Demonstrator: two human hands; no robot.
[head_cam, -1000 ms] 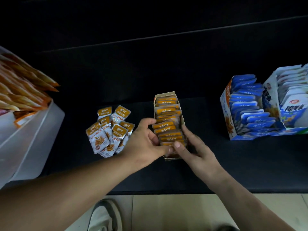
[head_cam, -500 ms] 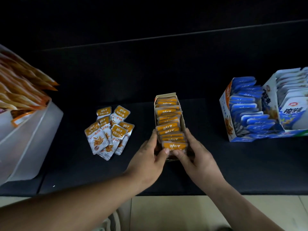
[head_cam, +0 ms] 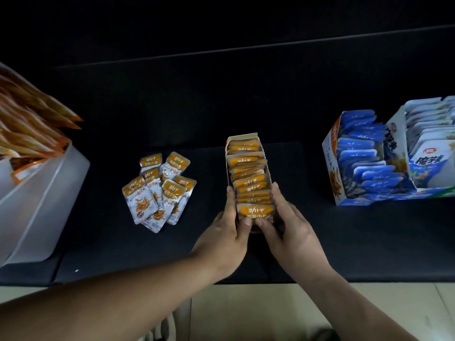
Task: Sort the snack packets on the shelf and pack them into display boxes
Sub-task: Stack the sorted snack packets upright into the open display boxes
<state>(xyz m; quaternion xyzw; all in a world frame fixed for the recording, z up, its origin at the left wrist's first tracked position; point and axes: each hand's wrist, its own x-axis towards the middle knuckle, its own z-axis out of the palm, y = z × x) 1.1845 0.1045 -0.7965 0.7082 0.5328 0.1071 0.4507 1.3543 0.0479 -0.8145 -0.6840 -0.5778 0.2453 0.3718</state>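
A narrow cardboard display box (head_cam: 242, 138) stands on the dark shelf, filled with a row of upright orange snack packets (head_cam: 246, 159). My left hand (head_cam: 227, 237) grips the box's near left side, thumb on the frontmost orange packet (head_cam: 254, 210). My right hand (head_cam: 293, 232) grips the near right side, its thumb pressing the same packet's lower edge. A loose pile of several orange-and-silver packets (head_cam: 158, 190) lies flat to the left of the box.
A translucent white bin (head_cam: 41, 203) with long orange packets stands at far left. At right sit a display box of blue packets (head_cam: 357, 156) and one of white-blue packets (head_cam: 433, 153). The shelf's front edge (head_cam: 369, 281) runs below my hands.
Both hands slid back from the middle of the packet row to the box's near end and now clasp its two sides with the front packet upright between the thumbs.
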